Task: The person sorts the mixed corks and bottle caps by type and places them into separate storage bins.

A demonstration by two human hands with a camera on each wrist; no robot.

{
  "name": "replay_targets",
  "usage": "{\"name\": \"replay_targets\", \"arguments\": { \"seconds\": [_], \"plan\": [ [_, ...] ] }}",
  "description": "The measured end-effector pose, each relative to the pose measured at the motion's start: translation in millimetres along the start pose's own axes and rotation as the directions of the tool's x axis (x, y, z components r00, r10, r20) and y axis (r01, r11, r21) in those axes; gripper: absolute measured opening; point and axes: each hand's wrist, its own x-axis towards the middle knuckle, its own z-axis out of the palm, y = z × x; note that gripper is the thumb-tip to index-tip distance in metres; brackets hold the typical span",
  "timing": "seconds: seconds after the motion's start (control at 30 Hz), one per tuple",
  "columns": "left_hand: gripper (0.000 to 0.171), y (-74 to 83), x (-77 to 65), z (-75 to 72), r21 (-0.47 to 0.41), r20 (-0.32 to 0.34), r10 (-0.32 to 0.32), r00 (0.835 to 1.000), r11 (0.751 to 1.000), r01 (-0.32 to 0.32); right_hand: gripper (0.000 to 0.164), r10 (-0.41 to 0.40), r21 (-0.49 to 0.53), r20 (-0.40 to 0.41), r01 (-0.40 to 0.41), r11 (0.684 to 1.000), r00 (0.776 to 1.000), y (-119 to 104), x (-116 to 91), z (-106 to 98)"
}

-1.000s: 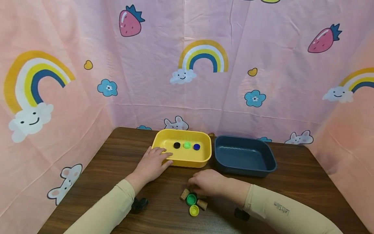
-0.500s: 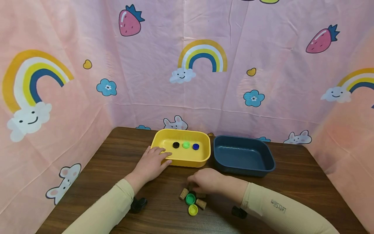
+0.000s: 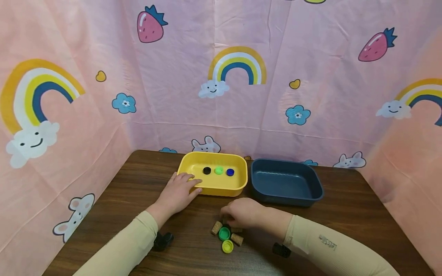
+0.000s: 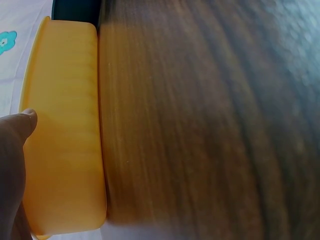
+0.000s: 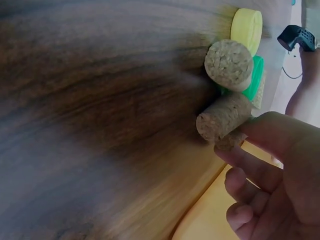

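Note:
My left hand point(image 3: 177, 193) rests over the near left corner of the yellow bin point(image 3: 224, 191), fingers extended past the rim and thumb point(image 4: 26, 122) at the front edge. Inside that bin lie a black cap point(image 3: 206, 170), a light green cap point(image 3: 219, 170) and a blue cap point(image 3: 230, 172). Over the small pile my right hand point(image 3: 245, 212) pinches a cork point(image 5: 231, 141) between thumb and index finger; another cork point(image 5: 222, 119) partly hides it. Beside them are a green bottle cap point(image 3: 224, 234), a yellow cap point(image 3: 227, 247) and more corks point(image 3: 237, 239).
A dark blue bin point(image 3: 286, 199), with nothing seen in it, stands right of the yellow one. Both are on a wooden table point(image 3: 138, 214) near its back edge. A patterned pink cloth point(image 3: 172, 76) hangs behind and at both sides. Black devices point(image 3: 281, 250) sit under the wrists.
Both hands keep almost the same place. The whole head view has shifted slightly; the caps, corks and bins have not visibly moved on the table.

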Motion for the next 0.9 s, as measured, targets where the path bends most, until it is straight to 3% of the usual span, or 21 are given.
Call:
{"name": "replay_targets", "arguments": {
  "seconds": [0.2,0.37,0.53,0.73,0.9],
  "plan": [
    [0.046,0.9,0.9,-1.2,-0.003,-0.001,0.002,1.0,1.0,-0.002,0.019,0.03,0.114,-0.093,-0.019,0.993,0.995,8,-12,-3],
    [0.046,1.6,0.0,-3.3,-0.011,0.001,0.002,1.0,1.0,-0.002,0.021,0.136,0.245,-0.187,-0.088,0.966,0.973,17,-32,-9],
    [0.048,1.4,-0.6,-4.0,-0.009,0.001,0.006,1.0,1.0,-0.006,0.022,0.264,0.396,-0.277,-0.141,0.907,0.924,24,-57,-16],
    [0.05,1.0,-0.1,-4.0,-0.018,0.007,0.012,1.0,1.0,-0.012,0.025,0.418,0.479,-0.315,-0.238,0.845,0.852,32,-82,-20],
    [0.052,1.8,-0.2,-3.7,-0.024,0.011,0.008,1.0,1.0,-0.008,0.026,0.463,0.506,-0.327,-0.261,0.822,0.824,40,-96,-22]
  ]
}}
